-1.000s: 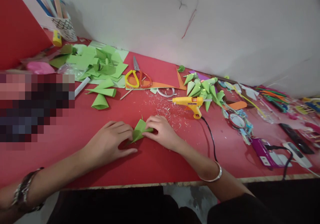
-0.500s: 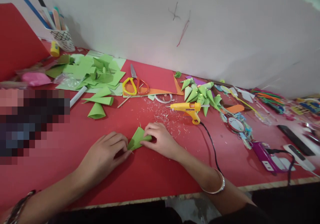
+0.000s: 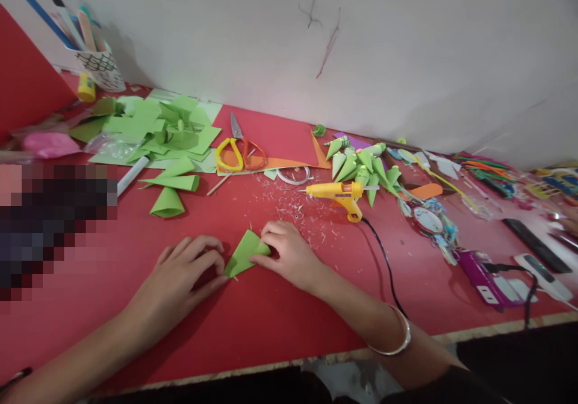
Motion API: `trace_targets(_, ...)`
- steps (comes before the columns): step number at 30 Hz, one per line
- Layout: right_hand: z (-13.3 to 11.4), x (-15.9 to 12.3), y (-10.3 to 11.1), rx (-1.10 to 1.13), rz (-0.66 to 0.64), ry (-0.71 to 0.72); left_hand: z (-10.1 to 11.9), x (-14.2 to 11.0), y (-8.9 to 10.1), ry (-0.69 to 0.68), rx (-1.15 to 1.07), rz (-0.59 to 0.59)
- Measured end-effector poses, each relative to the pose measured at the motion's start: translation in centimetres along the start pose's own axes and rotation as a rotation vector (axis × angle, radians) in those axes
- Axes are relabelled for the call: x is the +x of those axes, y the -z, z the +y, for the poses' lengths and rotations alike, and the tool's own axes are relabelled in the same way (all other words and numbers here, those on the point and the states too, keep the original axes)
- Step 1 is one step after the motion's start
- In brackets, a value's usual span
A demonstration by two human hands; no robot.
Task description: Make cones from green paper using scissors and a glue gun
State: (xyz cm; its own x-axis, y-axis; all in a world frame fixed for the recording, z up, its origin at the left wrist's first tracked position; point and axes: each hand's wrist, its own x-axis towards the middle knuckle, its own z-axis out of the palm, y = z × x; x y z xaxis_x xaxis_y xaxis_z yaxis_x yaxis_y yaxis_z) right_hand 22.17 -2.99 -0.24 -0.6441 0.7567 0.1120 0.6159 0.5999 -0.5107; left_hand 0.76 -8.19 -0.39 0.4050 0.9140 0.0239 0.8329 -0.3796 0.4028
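A piece of green paper point(image 3: 244, 254), partly rolled on its right side, lies at an angle on the red tabletop in front of me. My right hand point(image 3: 286, 253) pinches its curled right edge between thumb and fingers. At the paper's lower left corner, the thumb and curled fingers of my left hand point(image 3: 189, 271) come together, closed on the tip. Several rolled green paper cones point(image 3: 167, 202) lie beyond my left hand. A yellow glue gun point(image 3: 336, 192) rests past my right hand, its black cord trailing toward my forearm.
Cut green paper point(image 3: 135, 121) is heaped at the back left, near scissors point(image 3: 237, 145) and a pen cup point(image 3: 102, 67). Finished-looking green cones point(image 3: 361, 163) cluster behind the glue gun. A purple power strip point(image 3: 481, 277) sits at right, and paper scraps are scattered mid-table.
My left hand has drawn back slightly to the left, so its thumb now covers less of the paper's corner. The right hand keeps its pinch. The whole view has shifted a little.
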Motion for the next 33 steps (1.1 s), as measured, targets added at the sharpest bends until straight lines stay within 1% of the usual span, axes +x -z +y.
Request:
trace_targets(3,0.0,0.0,-0.1,-0.003,0.007,-0.010,-0.5,0.0,-0.3,-0.061,0.048,-0.004)
trace_targets(7,0.0,-0.1,-0.1,-0.024,0.012,-0.048,-1.5,0.0,-1.1,-0.221,0.177,0.019)
trace_targets(10,0.0,-0.1,-0.1,-0.037,0.023,-0.047,-2.3,0.0,-1.3,-0.345,0.269,0.003)
trace_targets(13,0.0,-0.1,-0.2,-0.044,0.028,-0.051,-2.7,0.0,-0.6,-0.451,0.293,-0.051)
trace_targets(16,0.0,-0.1,-0.2,-0.041,0.018,-0.055,-2.7,-0.1,0.6,-0.525,0.214,-0.101)
trace_targets(19,0.0,-0.2,-0.1,-0.044,0.017,-0.051,-2.7,-0.5,1.9,-0.519,0.117,-0.125)
trace_targets(22,-0.1,-0.3,0.1,-0.068,0.022,-0.042,-2.6,-1.0,2.6,-0.499,0.093,-0.174)
trace_targets(25,-0.8,-0.3,0.0,-0.127,0.031,-0.043,-2.6,-1.2,2.9,-0.488,0.094,-0.217)
trace_targets(30,-2.8,0.5,-0.6,-0.274,0.075,-0.072,-2.6,-1.3,2.9,-0.489,0.080,-0.217)
trace_targets(33,-2.9,0.8,-0.6,-0.277,0.073,-0.050,-2.6,-1.3,2.8,-0.495,0.127,-0.237)
